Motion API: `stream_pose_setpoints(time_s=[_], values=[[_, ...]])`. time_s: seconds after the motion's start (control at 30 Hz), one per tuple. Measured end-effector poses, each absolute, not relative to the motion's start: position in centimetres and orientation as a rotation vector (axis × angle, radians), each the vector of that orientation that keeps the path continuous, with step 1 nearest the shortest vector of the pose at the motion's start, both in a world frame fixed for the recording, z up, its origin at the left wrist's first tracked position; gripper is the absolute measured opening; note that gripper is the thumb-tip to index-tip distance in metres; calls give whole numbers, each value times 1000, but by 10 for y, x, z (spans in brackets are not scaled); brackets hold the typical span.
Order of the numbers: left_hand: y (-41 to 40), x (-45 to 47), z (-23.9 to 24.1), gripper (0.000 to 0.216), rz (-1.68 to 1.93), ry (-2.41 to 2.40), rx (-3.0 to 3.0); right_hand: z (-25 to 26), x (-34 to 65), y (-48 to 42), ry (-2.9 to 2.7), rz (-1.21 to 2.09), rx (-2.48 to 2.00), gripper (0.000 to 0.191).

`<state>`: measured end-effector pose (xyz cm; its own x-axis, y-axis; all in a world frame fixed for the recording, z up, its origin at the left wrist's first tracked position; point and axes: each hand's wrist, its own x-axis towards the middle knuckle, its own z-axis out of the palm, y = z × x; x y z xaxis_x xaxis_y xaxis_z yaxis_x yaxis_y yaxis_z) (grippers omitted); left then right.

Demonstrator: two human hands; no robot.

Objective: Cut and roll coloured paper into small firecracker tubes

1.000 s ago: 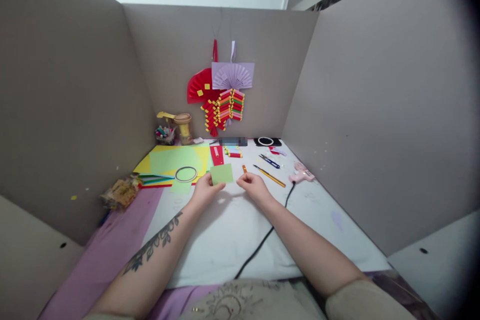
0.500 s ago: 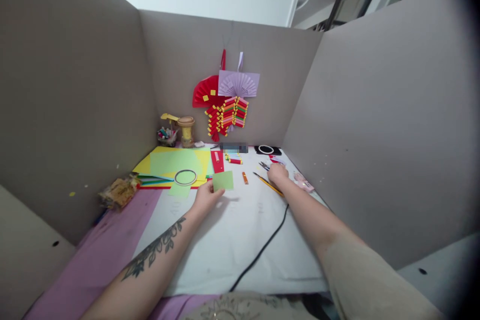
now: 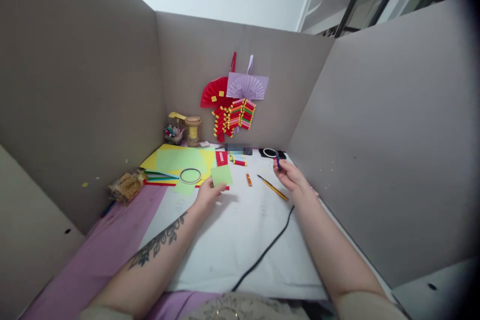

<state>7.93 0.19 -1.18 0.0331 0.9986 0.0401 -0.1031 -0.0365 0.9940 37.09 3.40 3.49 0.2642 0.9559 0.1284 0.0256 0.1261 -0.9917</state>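
A light green paper square (image 3: 221,176) is pinched between the thumb and fingers of my left hand (image 3: 208,193), raised a little over the white table. My right hand (image 3: 290,176) is closed around small scissors (image 3: 278,161); only a dark blue-purple part shows above the fingers. Between the hands lie a small orange paper roll (image 3: 249,180) and a yellow pencil (image 3: 273,188). Farther back, several coloured paper rolls (image 3: 239,162) with yellow ends sit beside a red paper piece (image 3: 221,158).
Green and yellow paper sheets (image 3: 176,157) lie at the left, with a tape ring (image 3: 191,176) on them. A plastic bag (image 3: 126,187) sits by the left wall. A black cable (image 3: 264,250) crosses the table. Paper fans (image 3: 247,86) hang on the back panel.
My right hand has lifted the scissors off the table and turned palm up. My left hand still holds the green square, now slightly tilted. The view has shifted slightly.
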Motion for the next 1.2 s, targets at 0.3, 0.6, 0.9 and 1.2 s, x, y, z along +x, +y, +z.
stream_pose_setpoints(time_s=[0.3,0.6,0.9,1.2], values=[[0,78,-7,46,1246,967,1064,23,285,-14,-806,1531,-842,31],[-10,80,8,36,1257,1101,1214,-9,254,-21,-1374,1244,-1112,39],[-18,80,25,16,1317,1222,1300,-8,248,-26,-1498,1073,-1192,37],[-15,80,15,25,1319,1095,1379,-3,245,-24,-1282,1230,-1192,37]])
